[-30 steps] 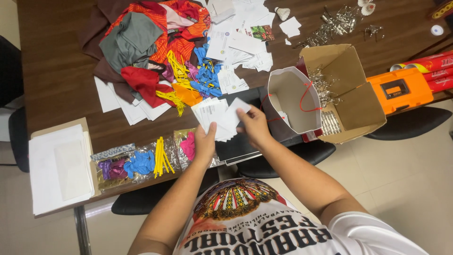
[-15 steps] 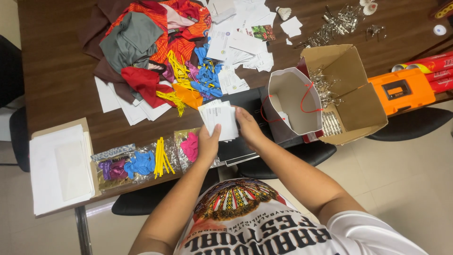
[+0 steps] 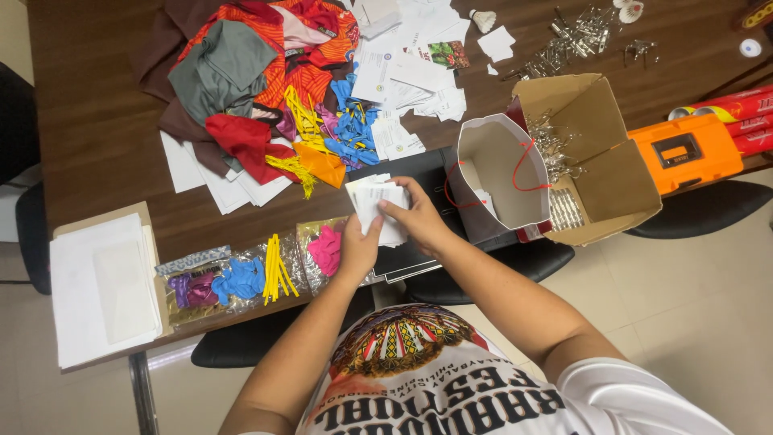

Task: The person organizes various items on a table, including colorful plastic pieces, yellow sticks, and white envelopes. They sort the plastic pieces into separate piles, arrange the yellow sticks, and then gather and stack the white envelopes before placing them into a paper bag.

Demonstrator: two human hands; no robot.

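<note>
**Squaring a thin stack of paper slips at the table's near edge**

Holding the stack of white paper slips (image 3: 378,208) between both hands, I see it sitting just above a black folder (image 3: 419,242) at the near edge of the wooden table (image 3: 97,145). My left hand (image 3: 358,250) has its fingers closed around the stack's lower left side; my right hand (image 3: 419,221) pinches the right edge with thumb and fingertips. I judge the slips light, limp and slick against one another, so they would fan out or slide unless gripped across the short edges with even pressure. Room is tight: an open white paper bag (image 3: 495,181) stands just right, touching a cardboard box (image 3: 596,161) of metal clips. Packets of coloured ribbon (image 3: 241,278) lie near left, a fabric heap (image 3: 241,80) farther off.
</note>
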